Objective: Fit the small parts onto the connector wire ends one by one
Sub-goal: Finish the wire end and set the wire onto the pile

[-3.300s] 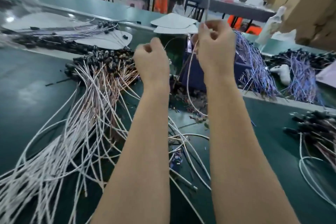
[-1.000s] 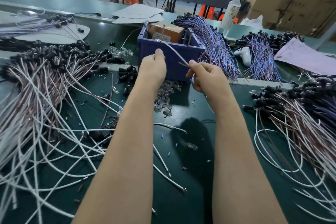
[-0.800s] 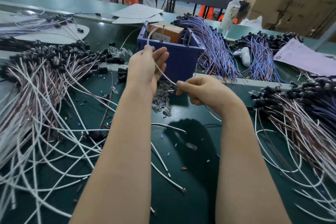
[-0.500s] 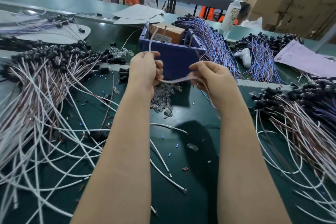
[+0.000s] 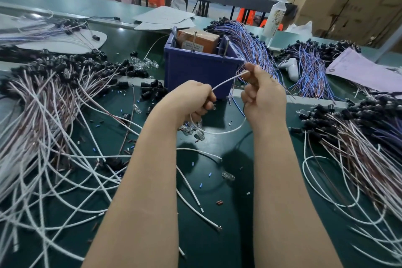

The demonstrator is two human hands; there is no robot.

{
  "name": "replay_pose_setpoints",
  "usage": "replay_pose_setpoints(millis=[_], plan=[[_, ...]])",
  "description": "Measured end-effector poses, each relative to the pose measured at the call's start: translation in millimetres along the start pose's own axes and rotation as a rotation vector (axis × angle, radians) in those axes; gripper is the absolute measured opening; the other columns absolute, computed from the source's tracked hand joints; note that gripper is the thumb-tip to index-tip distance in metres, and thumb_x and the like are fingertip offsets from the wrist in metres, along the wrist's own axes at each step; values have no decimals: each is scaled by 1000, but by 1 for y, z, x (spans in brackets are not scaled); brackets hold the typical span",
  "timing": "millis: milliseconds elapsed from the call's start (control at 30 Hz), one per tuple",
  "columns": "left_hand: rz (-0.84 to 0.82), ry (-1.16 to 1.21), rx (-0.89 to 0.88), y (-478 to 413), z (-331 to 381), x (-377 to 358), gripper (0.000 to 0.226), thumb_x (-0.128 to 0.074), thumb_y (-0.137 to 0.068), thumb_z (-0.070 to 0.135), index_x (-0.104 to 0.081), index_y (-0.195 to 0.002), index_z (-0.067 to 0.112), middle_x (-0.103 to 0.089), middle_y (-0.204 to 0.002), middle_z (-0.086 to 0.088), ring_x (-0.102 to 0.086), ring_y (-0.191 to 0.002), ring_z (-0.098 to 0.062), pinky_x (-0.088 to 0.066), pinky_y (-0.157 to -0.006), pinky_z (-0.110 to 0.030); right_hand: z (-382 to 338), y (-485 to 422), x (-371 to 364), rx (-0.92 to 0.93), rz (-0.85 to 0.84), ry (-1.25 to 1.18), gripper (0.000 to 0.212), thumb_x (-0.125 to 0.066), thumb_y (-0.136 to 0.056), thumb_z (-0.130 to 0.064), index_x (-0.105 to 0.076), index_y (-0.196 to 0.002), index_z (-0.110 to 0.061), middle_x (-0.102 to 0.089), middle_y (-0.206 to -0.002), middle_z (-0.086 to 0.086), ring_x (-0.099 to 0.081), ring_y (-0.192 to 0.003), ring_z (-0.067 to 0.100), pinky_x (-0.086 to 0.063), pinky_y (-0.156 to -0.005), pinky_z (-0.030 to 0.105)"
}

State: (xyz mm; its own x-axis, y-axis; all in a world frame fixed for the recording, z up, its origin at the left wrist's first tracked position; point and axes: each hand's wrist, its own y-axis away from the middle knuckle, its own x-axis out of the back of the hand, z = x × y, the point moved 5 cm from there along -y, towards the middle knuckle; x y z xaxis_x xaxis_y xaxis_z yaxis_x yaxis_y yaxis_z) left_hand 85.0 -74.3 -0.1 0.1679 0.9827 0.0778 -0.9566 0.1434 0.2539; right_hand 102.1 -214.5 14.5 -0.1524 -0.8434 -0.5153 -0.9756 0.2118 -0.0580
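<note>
White thin wire [image 5: 224, 82] — slack loop, left hand [image 5: 191, 98] to right hand [image 5: 264, 98] — perhaps bare-tipped

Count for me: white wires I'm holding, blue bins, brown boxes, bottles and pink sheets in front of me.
white wire: 1
blue bin: 1
brown box: 1
bottle: 1
pink sheet: 1
Total: 5
</note>
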Motion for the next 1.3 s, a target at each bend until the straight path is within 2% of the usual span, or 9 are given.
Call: replay_pose_setpoints(millis=[133, 300, 400, 533, 633, 733, 867, 1100, 1300], plan=[[10, 11, 20, -1, -1, 0, 25, -29, -92, 3, -46, -76, 11, -41, -41, 3, -22, -30, -7, -18, -36, -9, 2, 1, 1, -44, -14, 20, 26, -45, -99, -15, -62, -81, -8, -67, -70, 3, -29, -37, 5, -23, -39, 15], [0, 15, 18, 0, -1, -2, 26, -28, -92, 2, -46, -75, 11, -40, -40, 3, -21, -29, -6, -17, -35, -10, 3, 3, -2, 43, -61, 140, 10, -58, -93, -9, -63, -84, -8, -64, -69, 1, -25, -40, 5, -22, -40, 15], [35, -49, -1, 2, 1, 1, 26, -31, -93, 5, -52, -77, 9, -49, -45, 2, -29, -33, -7, -23, -37, -13, 1, 1, -1, 116, -32, 209, 13, -57, -93, -8, -62, -81, -7, -63, -71, 5, -27, -36, 3, -24, -37, 14], [130, -168, -186, 3, 11, 3, 20, -43, -99, 17, -59, -88, 13, -63, -65, 4, -45, -42, -2, -37, -44, -16, 6, 2, -4, 113, -46, 307, 19, -54, -95, -9, -63, -78, -8, -63, -73, 8, -27, -32, 0, -24, -36, 12], [193, -201, -299, 2, 14, 3, 19, -49, -97, 17, -62, -83, 16, -61, -61, 7, -45, -40, 2, -38, -45, -15, 10, 2, -6, 63, -75, 307, 23, -50, -98, -14, -64, -82, -9, -64, -77, 9, -27, -32, 1, -25, -36, 12], [247, -184, -312, 1, 13, 7, 20, -50, -96, 16, -64, -82, 15, -63, -61, 6, -47, -40, 4, -36, -42, -13, 10, 2, -6, 70, -89, 391, 16, -56, -95, -17, -65, -82, -13, -67, -80, 6, -34, -37, 0, -32, -43, 13], [230, -183, -326, 3, 14, 7, 21, -50, -96, 15, -64, -80, 15, -65, -64, 4, -41, -33, 3, -31, -37, -10, 11, 1, -10, 169, -82, 553, 13, -65, -86, -8, -64, -75, -15, -64, -77, 7, -43, -42, -3, -36, -55, 15], [186, -204, -325, 6, 17, 3, 20, -49, -97, 14, -66, -87, 10, -64, -61, 4, -41, -33, 3, -31, -38, -8, 11, 0, -5, 156, -5, 456, 23, -61, -90, -11, -61, -68, -15, -63, -73, 7, -40, -42, -1, -32, -55, 19], [156, -217, -289, 6, 14, 2, 22, -50, -97, 16, -66, -82, 14, -66, -61, 5, -41, -35, 3, -33, -39, -9, 11, 4, -4, 71, -6, 268, 23, -52, -94, -5, -62, -73, -8, -61, -69, 9, -26, -32, 1, -25, -36, 13]])
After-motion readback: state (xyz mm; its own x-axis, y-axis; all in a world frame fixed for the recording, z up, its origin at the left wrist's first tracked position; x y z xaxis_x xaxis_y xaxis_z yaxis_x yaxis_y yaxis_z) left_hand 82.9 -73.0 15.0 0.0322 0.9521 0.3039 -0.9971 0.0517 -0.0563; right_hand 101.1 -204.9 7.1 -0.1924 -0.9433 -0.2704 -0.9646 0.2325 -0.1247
